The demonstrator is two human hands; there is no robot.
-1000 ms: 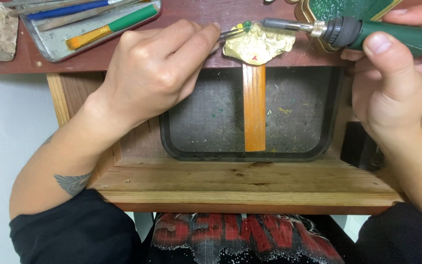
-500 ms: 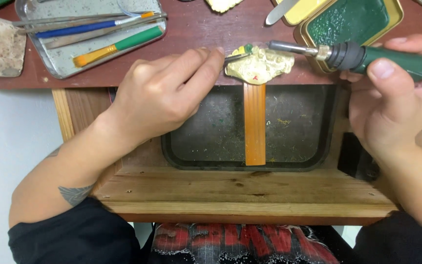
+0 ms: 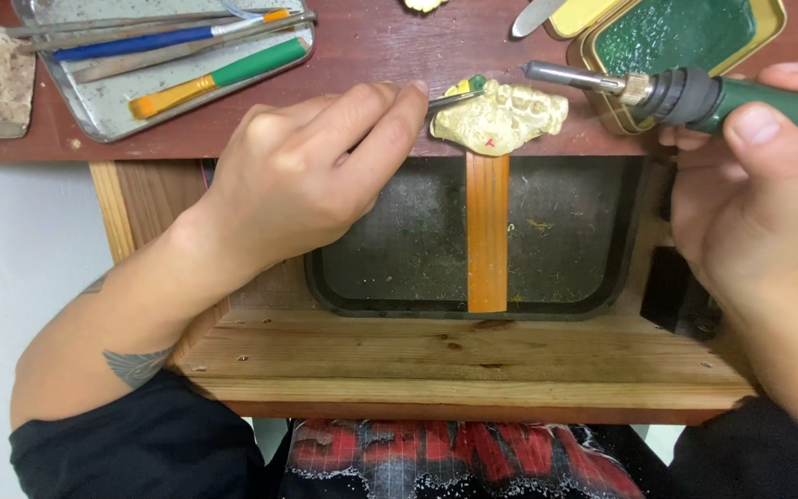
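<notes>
Hands sit lower and closer in view than a moment before; left hand (image 3: 307, 176) pinches a thin tool (image 3: 454, 99) against the pale carving (image 3: 501, 118) on the wooden peg (image 3: 488, 231); right hand (image 3: 759, 185) grips the heated pen (image 3: 695, 92), tip just beside the carving, so work continues.

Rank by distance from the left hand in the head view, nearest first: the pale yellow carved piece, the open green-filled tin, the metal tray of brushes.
1. Pale yellow carved piece, just right of the left hand.
2. Metal tray of brushes, upper left.
3. Open green-filled tin, upper right.
</notes>
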